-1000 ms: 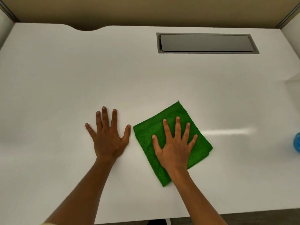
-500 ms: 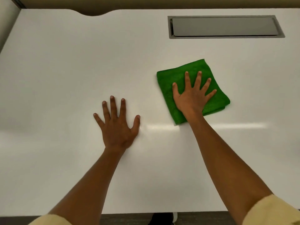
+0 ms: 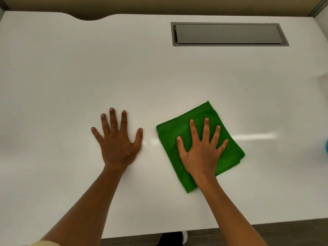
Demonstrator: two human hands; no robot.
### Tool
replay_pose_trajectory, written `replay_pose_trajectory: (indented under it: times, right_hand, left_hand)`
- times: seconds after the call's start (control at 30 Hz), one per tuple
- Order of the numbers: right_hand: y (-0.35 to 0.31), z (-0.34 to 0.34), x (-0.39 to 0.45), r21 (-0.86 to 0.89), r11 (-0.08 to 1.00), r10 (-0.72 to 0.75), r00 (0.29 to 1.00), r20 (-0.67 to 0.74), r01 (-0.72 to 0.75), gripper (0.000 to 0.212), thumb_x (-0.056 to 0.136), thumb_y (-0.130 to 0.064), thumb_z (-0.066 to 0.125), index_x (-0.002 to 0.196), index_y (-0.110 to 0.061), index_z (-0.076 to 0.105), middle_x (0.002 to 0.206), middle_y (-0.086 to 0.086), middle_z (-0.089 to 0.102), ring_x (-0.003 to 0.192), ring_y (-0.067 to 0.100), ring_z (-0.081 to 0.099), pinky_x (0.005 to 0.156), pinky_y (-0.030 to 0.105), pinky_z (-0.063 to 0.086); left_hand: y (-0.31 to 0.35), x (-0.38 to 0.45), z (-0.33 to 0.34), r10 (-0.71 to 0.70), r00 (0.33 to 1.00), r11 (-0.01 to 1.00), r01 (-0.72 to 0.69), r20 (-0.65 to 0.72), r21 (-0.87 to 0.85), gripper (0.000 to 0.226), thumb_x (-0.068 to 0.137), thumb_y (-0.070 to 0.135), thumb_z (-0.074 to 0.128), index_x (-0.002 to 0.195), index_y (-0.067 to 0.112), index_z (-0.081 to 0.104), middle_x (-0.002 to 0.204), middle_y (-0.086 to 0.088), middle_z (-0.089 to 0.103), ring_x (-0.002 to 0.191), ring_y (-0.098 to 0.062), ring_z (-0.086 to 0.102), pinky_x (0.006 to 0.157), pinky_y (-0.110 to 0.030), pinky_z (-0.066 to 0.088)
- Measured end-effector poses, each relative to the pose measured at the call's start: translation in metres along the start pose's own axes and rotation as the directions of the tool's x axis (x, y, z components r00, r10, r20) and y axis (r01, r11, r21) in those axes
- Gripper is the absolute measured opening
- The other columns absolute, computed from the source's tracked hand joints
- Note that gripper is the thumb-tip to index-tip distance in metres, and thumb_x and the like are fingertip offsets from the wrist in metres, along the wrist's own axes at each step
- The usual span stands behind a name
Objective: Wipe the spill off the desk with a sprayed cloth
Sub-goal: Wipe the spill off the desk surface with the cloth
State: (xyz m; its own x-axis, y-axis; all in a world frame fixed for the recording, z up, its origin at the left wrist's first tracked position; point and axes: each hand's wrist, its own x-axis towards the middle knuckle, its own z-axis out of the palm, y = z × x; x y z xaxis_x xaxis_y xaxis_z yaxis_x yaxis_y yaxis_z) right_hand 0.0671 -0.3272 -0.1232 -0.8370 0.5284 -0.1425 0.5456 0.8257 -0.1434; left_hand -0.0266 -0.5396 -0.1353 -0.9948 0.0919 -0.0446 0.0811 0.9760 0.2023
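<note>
Head view: the right hand (image 3: 201, 150) presses flat, fingers spread straight, on the folded green cloth (image 3: 229, 144) (no curled grip). Just left of it, the left hand (image 3: 118, 143) lies flat, fingers apart, on the white bench (image 3: 71, 77).

an office, by the look of it: a plain white table (image 3: 88, 68) with a grey flip-lid cable hatch (image 3: 229, 34) set flush into its top, a curved cable notch (image 3: 90, 17) cut in its far edge, and beige partition panels (image 3: 159, 5) standing close behind it.
</note>
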Motion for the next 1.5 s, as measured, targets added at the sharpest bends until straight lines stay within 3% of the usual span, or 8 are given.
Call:
replay_pose_trajectory:
  times: [0.27, 0.5, 0.8, 1.13, 1.2, 1.5]
  right_hand:
    - [-0.034, -0.004, 0.092, 0.057, 0.992, 0.112, 0.993, -0.042, -0.109, 0.076, 0.088, -0.075, 0.013, 0.154, -0.039, 0.009, 0.165, 0.006, 0.000, 0.149, 0.042, -0.005, 0.111, 0.072, -0.002]
    - [-0.066, 0.004, 0.055, 0.047, 0.999, 0.000, 0.999, -0.041, 0.002, 0.074, 0.089, -0.073, 0.015, 0.154, -0.039, 0.009, 0.165, 0.007, -0.002, 0.148, 0.043, -0.009, 0.111, 0.072, -0.005]
    - [-0.144, 0.007, 0.103, 0.081, 0.995, -0.063, 0.998, -0.012, 0.064, 0.076, 0.088, -0.072, 0.013, 0.154, -0.037, 0.007, 0.165, 0.010, -0.005, 0.147, 0.046, -0.013, 0.108, 0.073, -0.008]
    - [-0.112, 0.011, 0.020, 0.134, 0.984, -0.115, 0.993, -0.031, 0.118, 0.071, 0.088, -0.072, 0.022, 0.152, -0.040, 0.017, 0.165, 0.004, 0.001, 0.149, 0.040, -0.009, 0.112, 0.069, -0.004]
    - [-0.098, 0.012, 0.001, 0.132, 0.985, -0.111, 0.993, -0.024, 0.113, 0.070, 0.089, -0.072, 0.024, 0.152, -0.041, 0.017, 0.166, 0.003, 0.000, 0.150, 0.038, -0.009, 0.113, 0.069, -0.003]
    - [-0.015, 0.010, -0.058, 0.081, 0.997, -0.001, 1.000, 0.012, 0.000, 0.071, 0.089, -0.075, 0.023, 0.152, -0.045, 0.011, 0.165, -0.001, -0.007, 0.150, 0.033, -0.013, 0.116, 0.066, -0.004]
  left_hand:
    - [-0.001, 0.000, 0.002, 0.003, 1.000, 1.000, -0.003, -0.014, -0.010, 0.075, 0.093, 0.065, 0.025, 0.157, 0.029, 0.011, 0.166, -0.002, -0.003, 0.152, -0.027, -0.007, 0.117, -0.063, -0.001]
    - [-0.002, 0.000, 0.006, 0.004, 0.999, 0.999, -0.006, -0.047, -0.044, 0.062, 0.099, 0.051, 0.019, 0.156, 0.027, 0.015, 0.166, -0.003, 0.004, 0.152, -0.027, -0.002, 0.117, -0.064, 0.001]
    - [-0.002, 0.001, 0.004, 0.005, 0.999, 1.000, -0.006, -0.041, -0.030, 0.062, 0.100, 0.050, 0.017, 0.156, 0.025, 0.017, 0.166, -0.004, 0.004, 0.152, -0.027, -0.002, 0.118, -0.063, 0.001]
    - [-0.004, 0.001, 0.000, 0.030, 1.000, 0.999, -0.030, -0.007, -0.039, 0.065, 0.097, 0.060, 0.016, 0.152, 0.028, 0.027, 0.166, -0.004, 0.002, 0.152, -0.029, -0.003, 0.116, -0.065, 0.000]
    - [-0.003, 0.001, -0.001, 0.015, 1.000, 0.999, -0.015, 0.001, -0.028, 0.071, 0.096, 0.063, 0.014, 0.154, 0.024, 0.021, 0.166, -0.005, 0.002, 0.152, -0.029, -0.003, 0.116, -0.065, 0.000]
    - [0.000, -0.002, -0.004, 0.009, 1.000, 1.000, -0.009, 0.006, -0.017, 0.082, 0.091, 0.071, 0.018, 0.156, 0.022, 0.016, 0.166, -0.005, 0.003, 0.152, -0.028, -0.002, 0.116, -0.065, 0.000]
